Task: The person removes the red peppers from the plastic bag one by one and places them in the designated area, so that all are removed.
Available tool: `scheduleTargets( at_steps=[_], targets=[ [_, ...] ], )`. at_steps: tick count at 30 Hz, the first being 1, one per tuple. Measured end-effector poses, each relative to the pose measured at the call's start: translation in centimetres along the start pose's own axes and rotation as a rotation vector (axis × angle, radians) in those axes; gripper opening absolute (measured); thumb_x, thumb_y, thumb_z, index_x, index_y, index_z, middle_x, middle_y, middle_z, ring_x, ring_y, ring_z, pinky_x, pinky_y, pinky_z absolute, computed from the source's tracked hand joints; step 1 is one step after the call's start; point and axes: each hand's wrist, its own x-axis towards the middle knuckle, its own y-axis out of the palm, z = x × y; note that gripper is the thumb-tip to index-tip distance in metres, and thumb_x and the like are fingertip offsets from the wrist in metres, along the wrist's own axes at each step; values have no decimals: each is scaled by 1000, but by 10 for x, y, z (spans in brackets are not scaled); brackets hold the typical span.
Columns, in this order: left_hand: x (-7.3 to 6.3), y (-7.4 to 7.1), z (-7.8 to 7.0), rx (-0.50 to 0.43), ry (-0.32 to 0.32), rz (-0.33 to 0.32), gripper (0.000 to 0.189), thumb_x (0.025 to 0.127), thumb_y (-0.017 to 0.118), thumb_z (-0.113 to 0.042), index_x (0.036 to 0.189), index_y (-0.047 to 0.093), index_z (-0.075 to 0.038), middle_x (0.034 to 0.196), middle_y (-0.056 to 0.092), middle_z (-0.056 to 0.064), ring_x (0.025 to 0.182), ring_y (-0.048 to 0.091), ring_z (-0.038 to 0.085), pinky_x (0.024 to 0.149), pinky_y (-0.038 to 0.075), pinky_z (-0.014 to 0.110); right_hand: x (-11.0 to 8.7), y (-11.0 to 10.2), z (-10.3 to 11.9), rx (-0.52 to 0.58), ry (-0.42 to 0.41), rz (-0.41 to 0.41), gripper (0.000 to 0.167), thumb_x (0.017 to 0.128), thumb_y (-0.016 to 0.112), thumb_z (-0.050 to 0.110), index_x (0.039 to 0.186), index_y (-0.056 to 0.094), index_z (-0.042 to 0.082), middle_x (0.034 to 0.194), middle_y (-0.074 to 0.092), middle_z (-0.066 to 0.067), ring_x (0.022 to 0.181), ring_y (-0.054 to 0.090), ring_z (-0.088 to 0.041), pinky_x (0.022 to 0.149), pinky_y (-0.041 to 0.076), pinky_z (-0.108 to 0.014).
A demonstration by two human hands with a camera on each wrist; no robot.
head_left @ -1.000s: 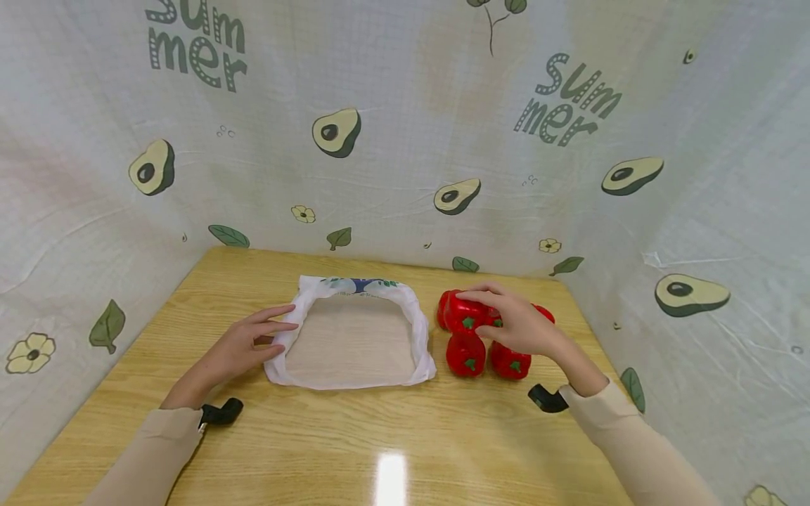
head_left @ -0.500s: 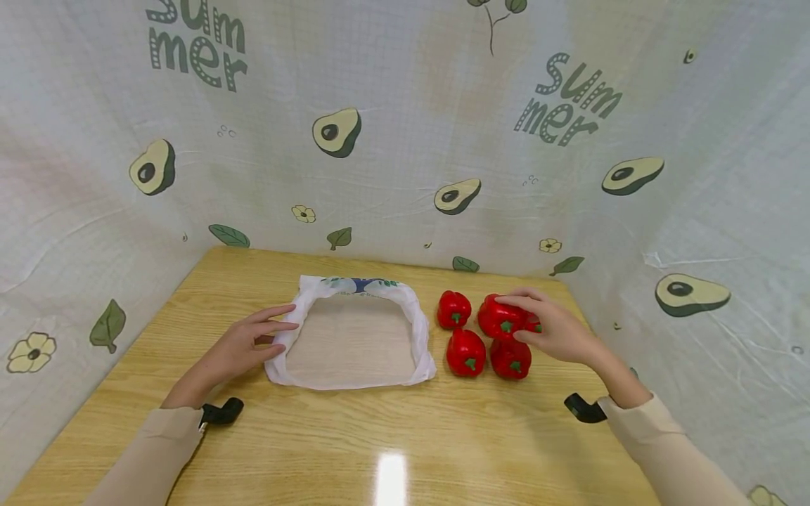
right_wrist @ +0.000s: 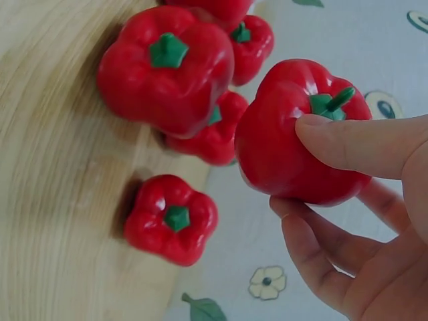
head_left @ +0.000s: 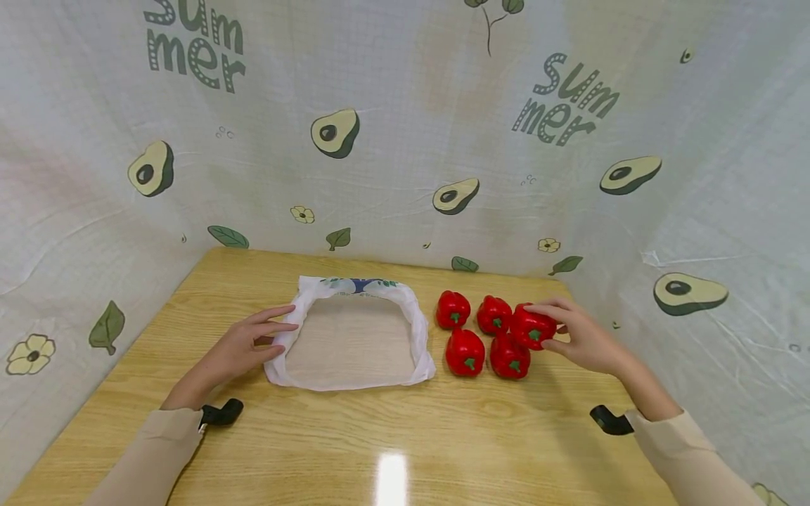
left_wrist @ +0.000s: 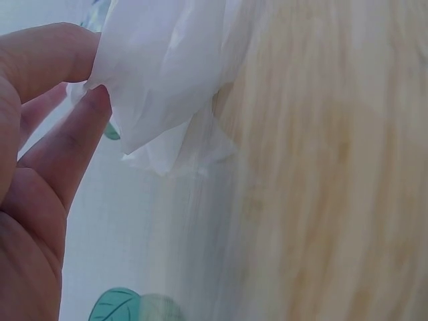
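In the head view my right hand grips a red bell pepper with a green stem, over the right end of the pepper group. The right wrist view shows thumb and fingers round this pepper, with several other peppers behind it. On the left, my left hand rests its fingertips against the left rim of an open-mouthed white plastic bag. Its fingers are spread. The left wrist view has fingertips touching the bag's thin edge, some of them hidden behind it.
Red peppers stand right of the bag, among them a front one and a back one. All lie on a wooden table. A printed cloth hangs behind and at both sides.
My right hand has moved right with the held pepper, from above the left pepper to the group's right end, uncovering the peppers it overlapped. My left hand and the bag stay still.
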Motion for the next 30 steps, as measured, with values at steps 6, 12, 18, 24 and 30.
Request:
scheduleTargets(
  at_steps=[6,12,18,24,30],
  targets=[
    [-1,0,1,2,-2,0,46,89,82,4,134,74,-5,159,52,14,131,58,37,92,62,26,-11,0,-10,-5,14,-15,68,79,87,-12,142,65,6,134,61,-13,104,61,-23,69,59,-26],
    [-2,1,1,2,1,-1,47,89,82,5,134,73,-5,159,52,14,132,58,38,92,63,29,-21,1,-20,-8,53,14,68,79,88,-9,141,66,7,131,62,-12,103,64,-25,75,66,-40],
    [-1,1,0,-3,-11,1,47,88,82,5,134,74,-5,159,52,13,131,59,35,91,64,31,-29,4,-29,-9,71,32,68,79,88,-9,141,66,6,131,63,-13,104,65,-24,77,67,-44],
    [-1,2,-2,-14,0,-1,47,89,82,4,134,73,-5,159,52,14,128,60,37,89,65,41,-33,5,-34,-6,72,32,68,80,87,-9,142,65,6,133,62,-14,104,65,-26,76,66,-42],
    [-1,1,-2,-18,-2,-2,47,89,82,4,134,74,-5,159,52,14,129,59,39,89,65,41,-36,4,-36,17,96,41,66,80,87,-9,140,65,5,132,62,-16,105,66,-32,77,66,-49]
  ],
)
